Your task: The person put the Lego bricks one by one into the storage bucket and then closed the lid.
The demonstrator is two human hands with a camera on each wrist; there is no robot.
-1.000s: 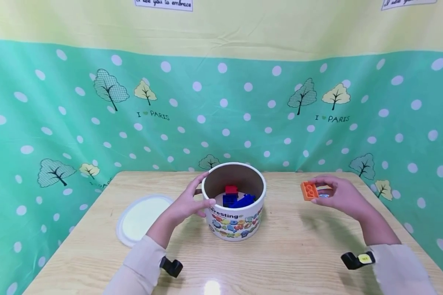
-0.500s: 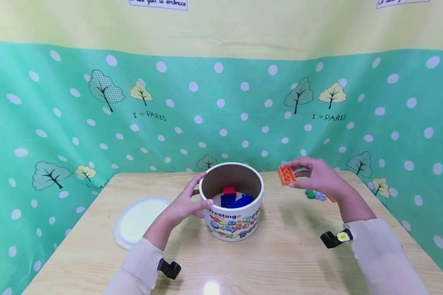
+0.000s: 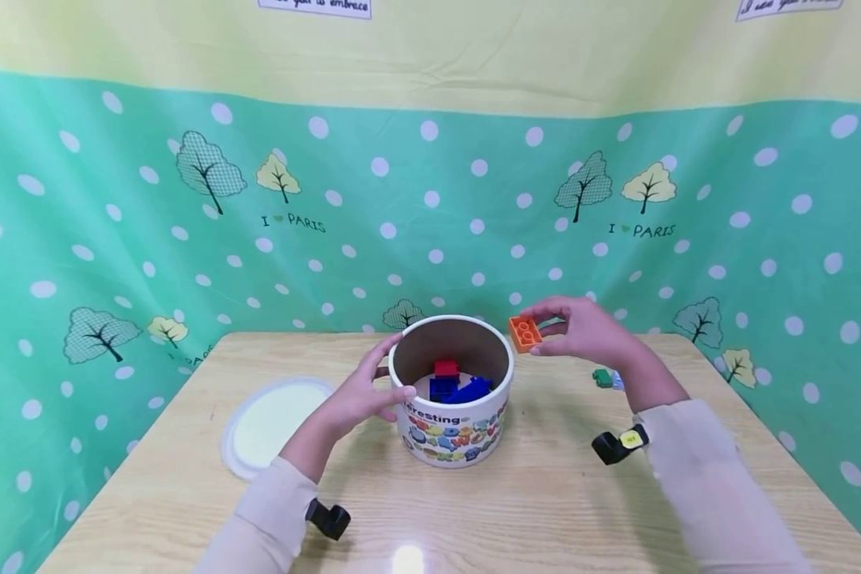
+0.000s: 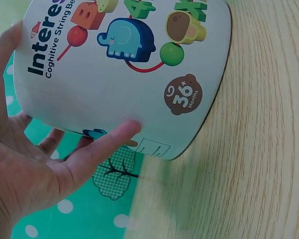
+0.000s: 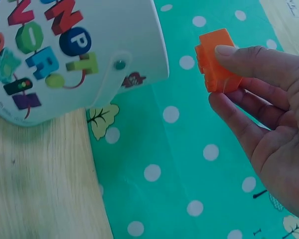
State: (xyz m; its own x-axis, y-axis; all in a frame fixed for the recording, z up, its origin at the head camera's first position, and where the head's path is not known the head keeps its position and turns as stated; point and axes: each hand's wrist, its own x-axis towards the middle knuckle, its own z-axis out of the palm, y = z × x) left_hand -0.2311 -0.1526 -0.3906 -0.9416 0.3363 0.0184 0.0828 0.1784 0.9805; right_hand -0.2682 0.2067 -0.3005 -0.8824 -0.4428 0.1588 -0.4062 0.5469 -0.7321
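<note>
The right hand [image 3: 577, 328] pinches an orange toy brick [image 3: 524, 334] between thumb and fingers, in the air beside the right rim of a white bucket [image 3: 448, 434]. Hollow tubes show on the side of the brick facing the head camera. In the right wrist view the thumb lies across the orange brick [image 5: 219, 62]. The left hand [image 3: 362, 391] holds the bucket's left side, its thumb and fingers spread about the rim and wall. Inside the bucket lie a red brick [image 3: 446, 369] and blue bricks [image 3: 469, 391].
A round white lid [image 3: 273, 426] lies on the wooden table [image 3: 473, 518] at the left. Small green bricks [image 3: 603, 378] and a pale blue piece [image 3: 618, 381] lie at the right, partly behind the right forearm. A green dotted curtain [image 3: 430, 199] hangs behind the table.
The right hand has carried the orange brick leftward and up, from the table's right side to beside the bucket rim. The left hand and bucket have stayed put.
</note>
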